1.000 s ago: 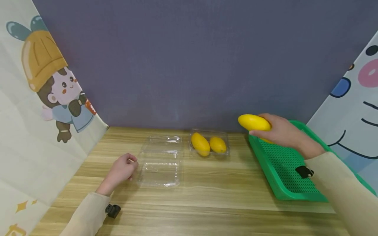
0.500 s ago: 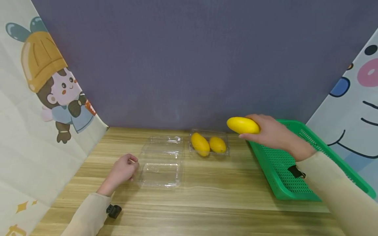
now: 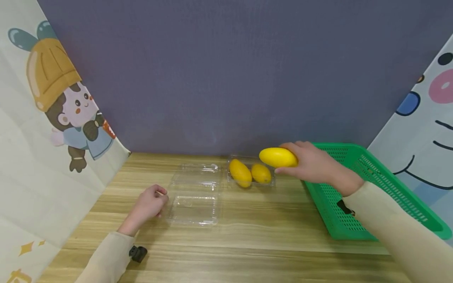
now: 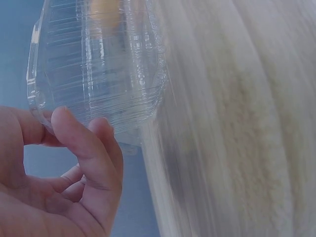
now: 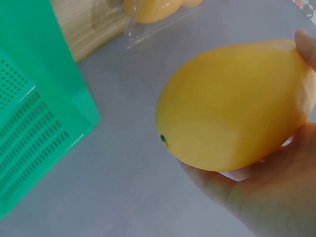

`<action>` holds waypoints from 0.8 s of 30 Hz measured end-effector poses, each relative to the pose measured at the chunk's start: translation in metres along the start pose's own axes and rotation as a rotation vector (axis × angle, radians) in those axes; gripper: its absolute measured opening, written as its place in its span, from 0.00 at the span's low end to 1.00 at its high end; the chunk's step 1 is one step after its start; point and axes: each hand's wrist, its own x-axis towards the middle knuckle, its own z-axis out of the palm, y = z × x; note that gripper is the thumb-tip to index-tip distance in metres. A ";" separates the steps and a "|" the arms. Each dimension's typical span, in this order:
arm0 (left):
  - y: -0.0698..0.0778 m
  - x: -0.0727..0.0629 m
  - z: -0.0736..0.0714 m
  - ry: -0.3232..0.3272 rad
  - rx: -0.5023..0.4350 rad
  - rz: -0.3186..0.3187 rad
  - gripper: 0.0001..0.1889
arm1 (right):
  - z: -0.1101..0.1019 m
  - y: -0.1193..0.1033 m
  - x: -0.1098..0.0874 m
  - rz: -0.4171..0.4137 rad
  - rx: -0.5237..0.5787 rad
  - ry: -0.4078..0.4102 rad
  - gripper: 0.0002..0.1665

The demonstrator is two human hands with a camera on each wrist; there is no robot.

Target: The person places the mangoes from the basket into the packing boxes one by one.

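My right hand (image 3: 313, 163) grips a yellow mango (image 3: 277, 157) above the table, in front of the second clear box at the back. Seen from the right wrist, the mango (image 5: 232, 106) lies between thumb and fingers, its rounded end uncovered. At the left, my left hand (image 3: 148, 202) has its fingers curled at the left edge of a clear plastic clamshell box (image 3: 192, 210), which lies unfolded. In the left wrist view, fingertips (image 4: 63, 118) meet the box's edge (image 4: 106, 113) and appear to pinch it. Two mangoes (image 3: 240, 173) sit in a clear box (image 3: 271, 184).
A green perforated basket (image 3: 323, 212) stands at the right, partly under my right forearm. The wooden table (image 3: 226, 251) ends at a dark grey-purple back wall (image 3: 212, 78). Printed cartoon panels stand on both sides.
My right hand has carried the mango left and slightly down, away from above the green basket. My left hand and the unfolded clamshell have shifted slightly right together.
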 end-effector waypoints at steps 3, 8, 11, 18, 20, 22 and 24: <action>0.000 -0.001 0.001 0.002 -0.003 0.004 0.15 | 0.003 -0.005 0.001 -0.005 -0.006 -0.005 0.50; 0.001 -0.001 0.002 0.000 -0.003 0.008 0.15 | 0.008 -0.013 0.003 -0.032 -0.011 -0.003 0.47; 0.002 0.000 0.003 -0.003 -0.006 0.010 0.15 | 0.009 -0.018 0.004 -0.041 -0.016 0.003 0.47; 0.002 -0.001 0.003 -0.003 -0.008 0.013 0.15 | 0.013 -0.028 0.011 -0.063 -0.027 0.004 0.47; 0.002 -0.001 0.003 0.000 -0.006 0.013 0.15 | 0.015 -0.031 0.013 -0.074 -0.027 0.002 0.47; 0.002 -0.001 0.004 0.000 -0.003 0.012 0.15 | 0.016 -0.034 0.014 -0.081 -0.024 -0.001 0.46; 0.002 -0.001 0.004 0.000 0.001 0.013 0.15 | 0.018 -0.037 0.015 -0.088 -0.015 -0.003 0.46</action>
